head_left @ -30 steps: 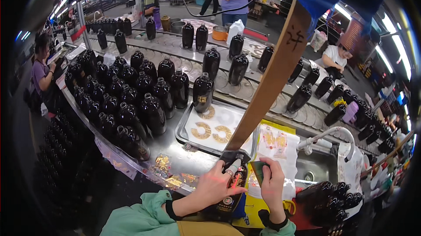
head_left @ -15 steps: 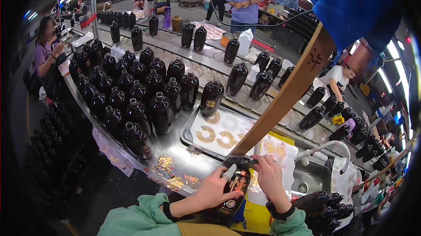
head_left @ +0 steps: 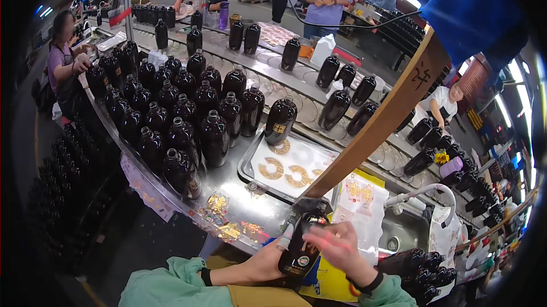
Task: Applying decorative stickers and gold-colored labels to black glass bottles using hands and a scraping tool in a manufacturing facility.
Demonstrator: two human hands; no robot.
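A dark glossy bottle (head_left: 303,241) with gold and white markings tilts over my lap. My left hand (head_left: 263,262) is closed around its left side, and a whitish cover sits on one finger. My right hand (head_left: 341,250) is at the bottle's front, fingers stretched toward the markings and partly blurred. Whether those fingertips touch the glass is hard to tell. Just beyond stands a metal tray (head_left: 245,165) lined with white, holding several gold C-shaped decals (head_left: 270,168). One dark bottle (head_left: 280,122) with a gold emblem stands at the tray's far edge.
Many dark bottles (head_left: 185,139) crowd the metal bench to the left. A wooden post (head_left: 376,136) slants up beside the tray, with a blue cloth (head_left: 470,10) above. At right are a sink (head_left: 401,230) and faucet (head_left: 421,192). Gold scraps (head_left: 219,204) lie near the bench edge.
My right hand has moved down from the bottle's top to its front. The bottle has turned in my left hand, which has shifted slightly lower. The view has shifted a little.
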